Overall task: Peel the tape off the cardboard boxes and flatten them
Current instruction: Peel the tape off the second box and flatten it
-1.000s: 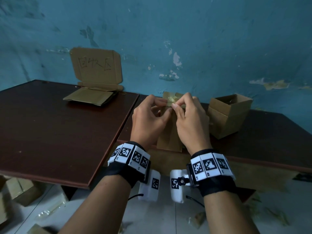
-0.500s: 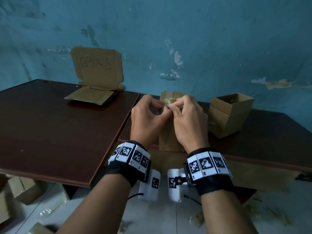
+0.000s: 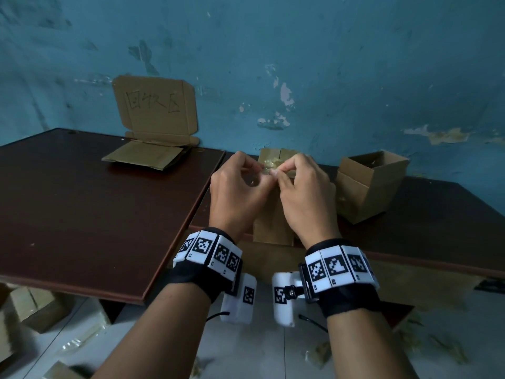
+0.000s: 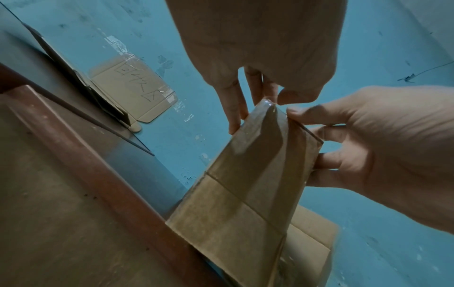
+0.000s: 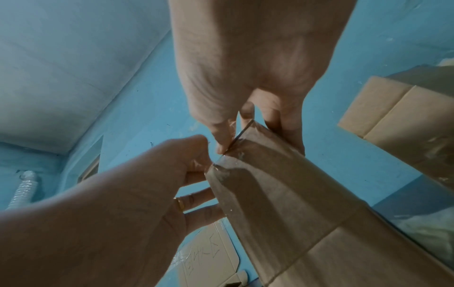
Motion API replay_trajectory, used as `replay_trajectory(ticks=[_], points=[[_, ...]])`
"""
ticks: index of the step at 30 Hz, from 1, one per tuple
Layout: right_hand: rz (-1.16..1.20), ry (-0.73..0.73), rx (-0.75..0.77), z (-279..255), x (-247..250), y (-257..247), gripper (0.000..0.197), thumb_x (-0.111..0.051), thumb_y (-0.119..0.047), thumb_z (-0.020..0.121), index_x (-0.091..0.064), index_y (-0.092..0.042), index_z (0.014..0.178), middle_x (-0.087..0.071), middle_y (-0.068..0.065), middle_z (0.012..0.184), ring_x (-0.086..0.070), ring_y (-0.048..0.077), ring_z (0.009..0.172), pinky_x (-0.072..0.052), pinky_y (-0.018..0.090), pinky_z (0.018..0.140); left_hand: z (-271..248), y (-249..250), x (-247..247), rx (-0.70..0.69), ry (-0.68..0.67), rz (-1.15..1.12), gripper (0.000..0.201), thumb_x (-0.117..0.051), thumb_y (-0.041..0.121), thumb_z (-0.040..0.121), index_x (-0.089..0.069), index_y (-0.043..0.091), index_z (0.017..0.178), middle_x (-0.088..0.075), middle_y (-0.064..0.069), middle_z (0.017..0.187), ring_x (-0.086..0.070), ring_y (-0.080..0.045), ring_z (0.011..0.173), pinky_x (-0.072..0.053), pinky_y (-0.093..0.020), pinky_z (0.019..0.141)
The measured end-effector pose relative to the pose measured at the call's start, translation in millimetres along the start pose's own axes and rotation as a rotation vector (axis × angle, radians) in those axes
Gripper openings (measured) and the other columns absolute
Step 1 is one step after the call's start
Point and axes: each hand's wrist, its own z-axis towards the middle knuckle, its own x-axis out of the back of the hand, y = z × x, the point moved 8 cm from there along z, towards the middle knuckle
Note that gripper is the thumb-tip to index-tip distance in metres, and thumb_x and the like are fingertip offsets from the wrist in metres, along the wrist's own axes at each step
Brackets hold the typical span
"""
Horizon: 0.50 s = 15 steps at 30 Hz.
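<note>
Peeling blue wall (image 3: 355, 64) behind two dark brown tabletops (image 3: 82, 209) set edge to edge. Landmark: the flattened box (image 3: 273, 228) held upright at the near edge of the tabletops, between both hands.

Left hand (image 3: 235, 198): on the box's left side, thumb and forefinger pinched at its top edge; left wrist view shows the other fingers (image 4: 233, 116) lying down the far face. A ring shows on one finger in the right wrist view. Grip: grasping the box top.

Right hand (image 3: 306, 198): on the box's right side, fingertips (image 3: 276, 173) pinched at the same top edge, touching the left hand's. Clear tape (image 3: 273, 162), crumpled and glossy, sits across the top flaps just beyond the pinch. Whether the right fingers nip tape or cardboard cannot be told apart.

Open box (image 3: 369, 187): right of the held box, on the tabletop, tilted, mouth up.

Cardboard sign (image 3: 155, 105): far left of the held box, against the wall, handwriting on it, with flat cardboard (image 3: 142, 157) lying in front.

Below the table edge, left of the held box: more boxes (image 3: 32, 310) on the floor.
</note>
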Motion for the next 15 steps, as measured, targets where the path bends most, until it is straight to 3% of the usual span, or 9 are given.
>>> replay_trajectory(ticks=[3, 7, 10, 12, 15], points=[[0.04, 0.035, -0.008, 1.2, 4.4, 8.6, 0.011, -0.07, -0.032, 0.101, -0.066, -0.021, 0.098, -0.064, -0.012, 0.1, -0.054, 0.004, 0.089, -0.051, 0.033, 0.078, -1.0, 1.6, -0.5, -0.009, -0.052, -0.063, 0.014, -0.079, 0.025, 0.089, -0.072, 0.015, 0.095, -0.075, 0.009, 0.095, -0.07, -0.003, 0.096, -0.055, -0.022, 0.09], [0.072, 0.08, -0.027, 2.8, 9.5, 17.0, 0.011, -0.073, -0.032, 0.1, -0.068, -0.023, 0.097, -0.071, -0.009, 0.1, -0.064, 0.007, 0.093, -0.059, 0.041, 0.081, -3.0, 5.6, -6.3, -0.039, -0.119, -0.093, 0.023, -0.085, 0.026, 0.089, -0.071, 0.013, 0.102, -0.075, 0.007, 0.101, -0.069, -0.002, 0.099, -0.05, -0.008, 0.084], [0.074, 0.085, -0.032, 2.5, 11.0, 19.0, 0.013, -0.073, -0.033, 0.099, -0.067, -0.023, 0.095, -0.072, -0.009, 0.099, -0.067, 0.01, 0.094, -0.058, 0.042, 0.08, -1.9, 2.2, -8.2, -0.045, -0.123, -0.102, 0.018, -0.083, 0.017, 0.091, -0.07, 0.012, 0.103, -0.075, 0.006, 0.104, -0.069, 0.0, 0.104, -0.049, -0.007, 0.086], [0.066, 0.081, -0.032, 2.7, 10.9, 19.6, 0.013, -0.073, -0.033, 0.099, -0.067, -0.023, 0.095, -0.073, -0.008, 0.099, -0.067, 0.011, 0.094, -0.058, 0.04, 0.079, -1.9, 2.4, -8.4, -0.061, -0.123, -0.096, 0.014, -0.079, 0.009, 0.092, -0.069, 0.011, 0.102, -0.075, 0.005, 0.104, -0.07, 0.0, 0.104, -0.05, -0.008, 0.087], [0.044, 0.069, -0.013, 2.3, 8.8, 17.7, 0.013, -0.074, -0.033, 0.099, -0.068, -0.022, 0.095, -0.073, -0.007, 0.101, -0.065, 0.008, 0.092, -0.052, 0.029, 0.073, -1.8, 3.9, -8.3, -0.069, -0.114, -0.072, 0.014, -0.076, 0.003, 0.089, -0.067, 0.009, 0.099, -0.075, 0.003, 0.102, -0.068, 0.003, 0.102, -0.048, -0.005, 0.082]])
